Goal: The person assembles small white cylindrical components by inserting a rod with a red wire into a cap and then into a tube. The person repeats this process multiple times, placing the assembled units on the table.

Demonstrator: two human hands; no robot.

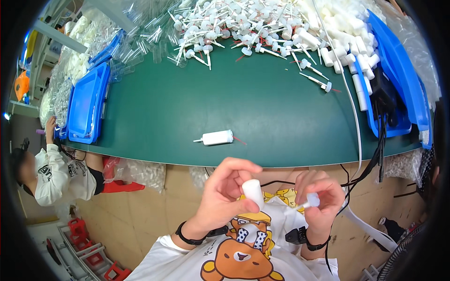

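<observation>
My left hand (pixel 228 191) curls around a white cylindrical sleeve (pixel 253 194), gripping it between thumb and fingers in front of the table edge. To its right, my right hand (pixel 320 194) pinches a small part with a pale bluish cap (pixel 313 200) and a thin white stem that points toward the sleeve. The two pieces are apart. On the green table (pixel 187 103), near its front edge, lies a joined piece (pixel 217 137): a white cylinder with a thin tip at the left and a red thread at the right.
Many capped stems (pixel 220 28) are heaped at the back, beside piled white cylinders (pixel 349 56). Blue trays stand left (pixel 89 105) and right (pixel 398 79). A white cable (pixel 349 93) crosses the right side near black cables (pixel 382 131). Another person (pixel 61 168) sits at the left.
</observation>
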